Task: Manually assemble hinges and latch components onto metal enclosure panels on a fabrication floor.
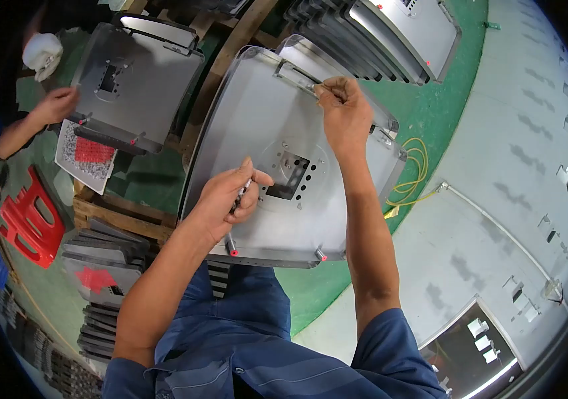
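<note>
Gleaming grey metal panel, rounded corners

both forearms are bare and come up from the near edge, with blue sleeves at the upper arms. the left hand sits near and left of centre, its fingers curled shut around a thin pen-like tool, thumb laid along the top and pointing right. the right arm stretches farther out, nearly straight, elbow low at the right. the right hand is at the far side, knuckles up, fingers bent and pinched together at the tips. the two hands are well apart.
</note>
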`<state>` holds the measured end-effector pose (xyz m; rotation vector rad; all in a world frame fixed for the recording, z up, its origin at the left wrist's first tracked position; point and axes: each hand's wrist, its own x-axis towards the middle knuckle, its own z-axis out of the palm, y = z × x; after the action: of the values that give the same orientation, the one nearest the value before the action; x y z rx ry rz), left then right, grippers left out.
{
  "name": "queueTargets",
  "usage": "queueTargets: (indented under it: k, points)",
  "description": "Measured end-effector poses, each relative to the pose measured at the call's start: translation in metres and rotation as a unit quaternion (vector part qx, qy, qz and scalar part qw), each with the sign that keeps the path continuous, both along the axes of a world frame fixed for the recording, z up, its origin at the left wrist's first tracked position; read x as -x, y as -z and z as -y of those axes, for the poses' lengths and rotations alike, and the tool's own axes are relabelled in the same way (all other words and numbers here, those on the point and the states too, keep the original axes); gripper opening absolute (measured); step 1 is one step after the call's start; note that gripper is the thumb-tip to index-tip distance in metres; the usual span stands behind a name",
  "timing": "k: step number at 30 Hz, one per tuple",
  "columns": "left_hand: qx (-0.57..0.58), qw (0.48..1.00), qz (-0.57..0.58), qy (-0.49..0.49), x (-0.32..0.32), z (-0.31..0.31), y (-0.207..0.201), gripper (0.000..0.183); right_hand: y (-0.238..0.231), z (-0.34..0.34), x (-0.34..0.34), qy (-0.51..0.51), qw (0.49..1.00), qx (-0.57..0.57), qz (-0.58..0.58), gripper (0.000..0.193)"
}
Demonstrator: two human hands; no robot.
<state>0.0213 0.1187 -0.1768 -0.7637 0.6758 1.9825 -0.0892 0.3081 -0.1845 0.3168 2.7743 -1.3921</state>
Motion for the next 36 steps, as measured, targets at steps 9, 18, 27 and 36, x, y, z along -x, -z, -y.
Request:
queueTargets:
  k: [9,18,27,36]
  points:
    - [0.006,1.0,0.012,-0.021,0.001,0.002,0.001,0.042,-0.003,0.003,0.008,-0.06,0.996,-0.071,-0.001,0.011]
    - [0.036,0.998,-0.056,0.022,-0.003,0.003,-0.004,0.045,-0.011,-0.003,0.006,-0.151,0.966,-0.203,-0.059,0.012]
    - [0.047,0.998,-0.033,0.014,-0.003,-0.003,0.002,0.042,0.013,0.01,0.006,0.046,0.988,0.034,-0.14,0.015]
    - [0.057,0.998,-0.025,0.009,-0.003,0.006,0.004,0.042,0.02,0.016,0.012,-0.008,0.977,-0.107,-0.183,0.012]
